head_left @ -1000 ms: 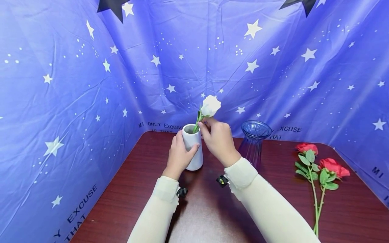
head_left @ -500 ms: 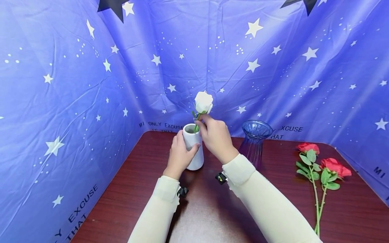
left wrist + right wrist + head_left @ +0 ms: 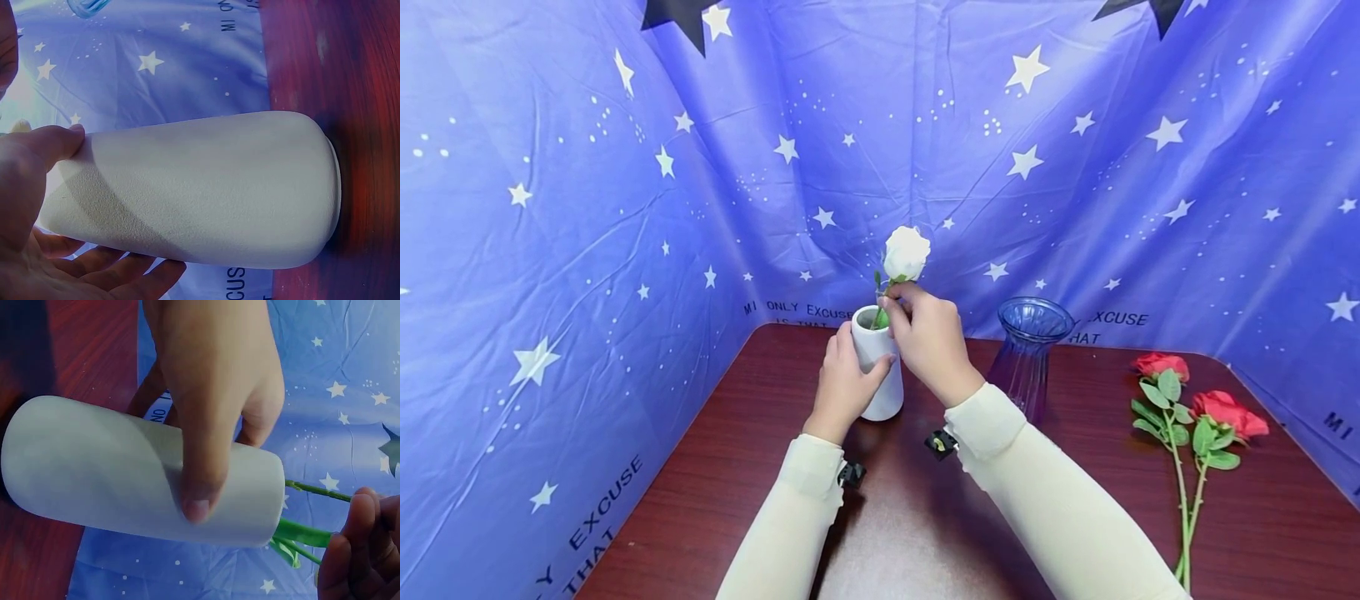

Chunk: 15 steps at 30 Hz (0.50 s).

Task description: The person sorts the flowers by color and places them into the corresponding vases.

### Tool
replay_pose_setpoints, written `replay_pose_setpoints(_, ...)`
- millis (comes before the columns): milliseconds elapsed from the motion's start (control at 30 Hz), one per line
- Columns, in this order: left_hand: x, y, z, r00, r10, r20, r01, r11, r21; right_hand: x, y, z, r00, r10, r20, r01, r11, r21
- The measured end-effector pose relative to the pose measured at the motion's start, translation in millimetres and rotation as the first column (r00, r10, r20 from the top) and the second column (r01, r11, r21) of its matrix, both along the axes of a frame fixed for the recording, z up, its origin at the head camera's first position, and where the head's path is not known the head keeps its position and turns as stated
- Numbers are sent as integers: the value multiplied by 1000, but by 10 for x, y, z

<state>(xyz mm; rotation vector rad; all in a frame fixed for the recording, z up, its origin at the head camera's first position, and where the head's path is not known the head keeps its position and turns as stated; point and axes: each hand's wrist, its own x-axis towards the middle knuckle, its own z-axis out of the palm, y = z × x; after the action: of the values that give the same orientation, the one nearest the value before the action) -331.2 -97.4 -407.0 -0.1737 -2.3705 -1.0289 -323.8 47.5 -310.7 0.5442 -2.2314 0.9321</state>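
A white vase (image 3: 880, 387) stands upright on the table, and my left hand (image 3: 839, 379) grips its upper part with the thumb across the front. In the left wrist view the fingers curl round the far side of the vase (image 3: 206, 194). Just above the rim, my right hand (image 3: 931, 337) pinches the green stem (image 3: 322, 490) of a white rose (image 3: 907, 253). The stem's lower end is inside the vase mouth and hidden by its wall. Green leaves (image 3: 303, 532) show between the rim and the right fingertips (image 3: 362, 512).
A blue-purple glass vase (image 3: 1033, 333) stands to the right of my right hand. Two red roses (image 3: 1228, 414) with crossed stems lie at the table's right side. A blue star-printed cloth (image 3: 820, 125) rises behind and along both sides of the dark red table (image 3: 722, 467).
My right hand has shifted slightly left, bringing the white rose more over the vase mouth; its bloom has swung left, then slightly back right. My left hand and the vase stay in place.
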Motion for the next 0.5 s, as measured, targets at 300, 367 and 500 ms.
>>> replay_pose_setpoints(300, -16, -6, -11, 1000, -11, -10, 10, 1000, -10, 9, -32, -33, 1000, -24, -14, 24, 999, 35)
replay_pose_setpoints(367, -13, -7, -9, 1000, -11, -4, 11, 1000, -6, -6, -24, -63, 1000, -28, -5, 28, 999, 37)
replay_pose_setpoints(500, -3, -5, -7, 1000, -10, 8, 10, 1000, -2, -30, -1, -146, 999, -48, 24, 47, 997, 56)
